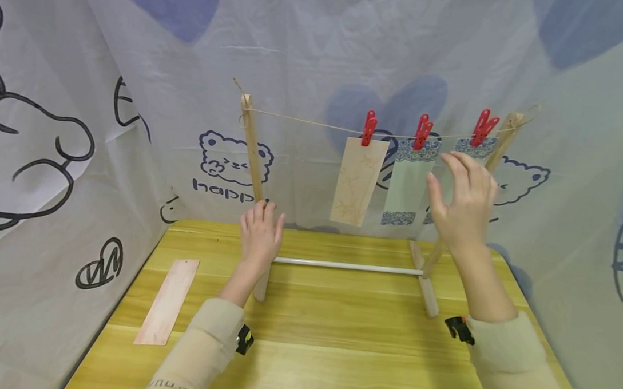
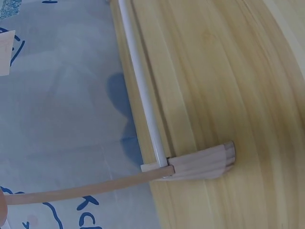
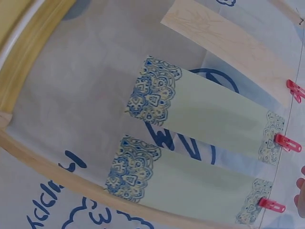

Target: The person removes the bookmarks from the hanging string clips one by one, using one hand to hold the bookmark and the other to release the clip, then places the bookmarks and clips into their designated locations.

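My left hand (image 1: 261, 233) is at the left wooden post (image 1: 252, 152) of a small rack, fingers pointing up over the post and hiding part of it. My right hand (image 1: 463, 202) is raised near the right post, thumb apart from the bent fingers, nothing between them. It overlaps a pale green bookmark with blue patterned ends (image 3: 190, 183). A matching bookmark (image 1: 407, 183) and a cream one with a plant drawing (image 1: 360, 182) hang beside it. Red clothespins (image 1: 369, 128) clip all three to a thin string (image 1: 304, 121).
A pinkish bookmark (image 1: 167, 301) lies on the wooden table (image 1: 326, 349) at the left. A white rod (image 1: 347, 266) joins the rack's wooden feet (image 1: 428, 296) low down. Printed cloth (image 1: 295, 56) stands behind and at both sides.
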Action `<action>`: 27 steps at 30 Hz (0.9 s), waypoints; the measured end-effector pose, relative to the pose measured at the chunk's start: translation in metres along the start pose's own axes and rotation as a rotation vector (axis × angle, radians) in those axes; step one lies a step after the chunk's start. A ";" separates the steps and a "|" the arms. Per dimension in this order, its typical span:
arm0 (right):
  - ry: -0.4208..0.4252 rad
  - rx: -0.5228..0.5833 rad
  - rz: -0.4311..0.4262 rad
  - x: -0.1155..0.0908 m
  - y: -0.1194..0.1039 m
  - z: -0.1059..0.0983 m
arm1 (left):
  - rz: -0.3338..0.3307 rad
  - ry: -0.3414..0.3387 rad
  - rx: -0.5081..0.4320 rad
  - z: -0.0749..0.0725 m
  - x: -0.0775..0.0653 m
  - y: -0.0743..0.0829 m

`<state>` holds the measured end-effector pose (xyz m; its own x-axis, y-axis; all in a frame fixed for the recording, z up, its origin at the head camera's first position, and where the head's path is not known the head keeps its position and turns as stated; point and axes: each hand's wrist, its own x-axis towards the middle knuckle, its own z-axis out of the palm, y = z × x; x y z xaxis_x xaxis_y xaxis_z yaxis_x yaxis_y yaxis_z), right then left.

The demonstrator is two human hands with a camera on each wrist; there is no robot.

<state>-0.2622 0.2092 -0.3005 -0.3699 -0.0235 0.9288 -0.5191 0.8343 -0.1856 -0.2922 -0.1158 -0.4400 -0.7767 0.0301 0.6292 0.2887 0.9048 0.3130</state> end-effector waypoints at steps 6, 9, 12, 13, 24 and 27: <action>-0.019 0.004 -0.022 0.007 -0.004 0.003 | 0.009 0.000 -0.019 0.004 0.006 0.006; -0.021 0.009 -0.028 0.010 -0.006 0.006 | 0.017 -0.005 -0.020 0.007 0.009 0.008; -0.020 0.016 -0.038 0.014 -0.007 0.008 | 0.025 -0.009 -0.016 0.009 0.011 0.011; -0.020 0.019 -0.042 0.015 -0.007 0.009 | 0.027 -0.008 -0.017 0.010 0.012 0.012; -0.033 0.021 -0.102 0.028 -0.012 0.016 | 0.043 -0.030 -0.047 0.019 0.019 0.027; -0.061 0.013 -0.117 0.031 -0.013 0.017 | 0.047 -0.032 -0.074 0.020 0.022 0.033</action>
<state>-0.2805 0.1882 -0.2750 -0.3516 -0.1542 0.9234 -0.5717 0.8164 -0.0814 -0.3114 -0.0770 -0.4301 -0.7785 0.0867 0.6216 0.3649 0.8683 0.3359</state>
